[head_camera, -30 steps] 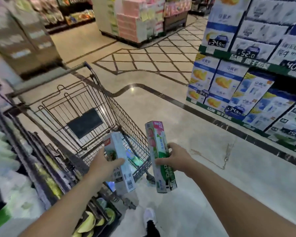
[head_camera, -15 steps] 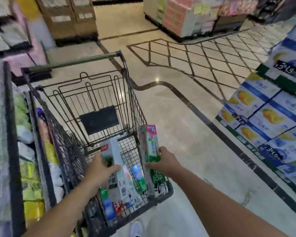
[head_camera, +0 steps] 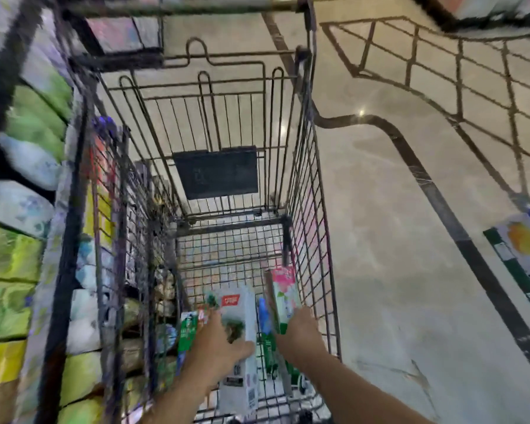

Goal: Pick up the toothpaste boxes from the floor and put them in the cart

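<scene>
Both my hands are down inside the wire shopping cart point(head_camera: 306, 185). My left hand point(head_camera: 218, 347) grips a long white toothpaste box point(head_camera: 239, 316) with a red label, held low over the cart's floor. My right hand point(head_camera: 300, 332) holds a green, white and pink toothpaste box point(head_camera: 283, 290) upright against the cart's right wall. More toothpaste boxes point(head_camera: 187, 328), green and blue, lie on the cart's bottom beneath my hands, partly hidden.
Shelves of green, yellow and white packs point(head_camera: 16, 255) press close along the cart's left side. Beige tiled floor point(head_camera: 395, 240) with dark lines opens to the right. A stack of boxed goods point(head_camera: 523, 243) stands at the far right edge.
Both hands have gone from above the cart's rim down into its basket, carrying their boxes. My view has tipped down and closer over the cart.
</scene>
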### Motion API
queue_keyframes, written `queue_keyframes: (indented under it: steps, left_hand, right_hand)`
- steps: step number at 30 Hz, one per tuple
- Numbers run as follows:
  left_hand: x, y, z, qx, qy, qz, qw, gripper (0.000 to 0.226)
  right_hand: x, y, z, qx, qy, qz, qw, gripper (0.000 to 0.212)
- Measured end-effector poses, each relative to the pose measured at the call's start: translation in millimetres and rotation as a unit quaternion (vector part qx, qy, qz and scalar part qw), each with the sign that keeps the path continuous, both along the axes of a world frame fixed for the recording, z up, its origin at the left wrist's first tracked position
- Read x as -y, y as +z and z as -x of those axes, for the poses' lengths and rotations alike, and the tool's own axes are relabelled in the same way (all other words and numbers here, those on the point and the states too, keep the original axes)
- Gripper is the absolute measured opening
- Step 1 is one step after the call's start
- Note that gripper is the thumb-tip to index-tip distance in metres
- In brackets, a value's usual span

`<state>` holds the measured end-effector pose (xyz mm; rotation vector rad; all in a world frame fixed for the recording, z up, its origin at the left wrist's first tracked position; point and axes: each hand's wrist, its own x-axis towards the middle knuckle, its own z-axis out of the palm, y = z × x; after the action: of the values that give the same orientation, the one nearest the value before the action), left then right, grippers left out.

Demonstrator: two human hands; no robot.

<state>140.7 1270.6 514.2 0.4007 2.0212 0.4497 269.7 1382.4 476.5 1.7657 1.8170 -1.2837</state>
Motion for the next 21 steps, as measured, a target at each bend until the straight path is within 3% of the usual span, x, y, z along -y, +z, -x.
queue_keyframes:
  steps: [2, 6, 9, 13, 21]
  left_hand:
    - [-7, -23, -6, -0.02, -0.023, 0.012, 0.999, 0.11]
    - [-21, -58, -15, -0.065, -0.058, 0.035, 0.996, 0.112]
    - [-27, -74, -22, -0.101, -0.084, 0.044, 0.99, 0.105]
    - [-27, -85, -27, -0.118, -0.112, 0.057, 0.985, 0.099]
    - [-20, -98, -24, -0.113, -0.109, 0.053, 0.986, 0.092]
  right_hand:
    - [2, -23, -5, 0.019, -0.014, 0.008, 1.0, 0.046]
    - [10, -61, -13, 0.047, 0.049, -0.009, 0.998, 0.032]
    - [15, -81, -10, 0.073, 0.022, -0.002, 0.997, 0.042]
    - [18, -94, 2, 0.14, 0.046, 0.005, 0.989, 0.072]
    - [22, -89, 5, 0.119, 0.067, -0.013, 0.99, 0.074]
